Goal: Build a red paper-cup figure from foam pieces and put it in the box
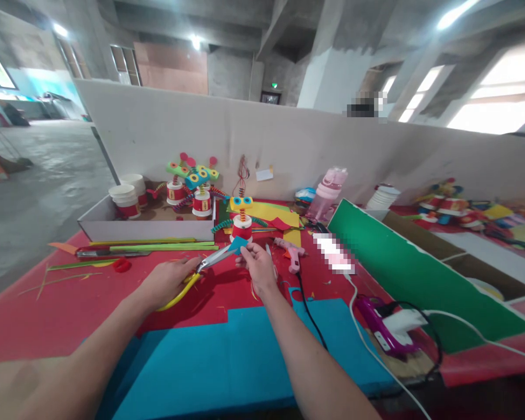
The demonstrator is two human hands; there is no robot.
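Note:
My left hand (168,283) is wrapped round the yellow handles of a pair of scissors (212,258), whose blades point right and slightly up. At the blade tips is a small piece of blue paper (237,245), pinched in the fingers of my right hand (259,268). Just behind stands a paper-cup figure (242,225) with a yellow head, blue ringed eyes and green springy arms. Beside my right hand lies a pink hot glue gun (292,254) with a black cord. Large blue paper sheets (201,361) spread in front of me, under my forearms.
On the left, a white box (149,230) holds stacked paper cups (126,201) and more cup figures (201,192). Paper strips (164,248) lie before it. To the right are a pink bottle (328,192), a green-sided box (402,274) and a purple power strip (387,329) with cables.

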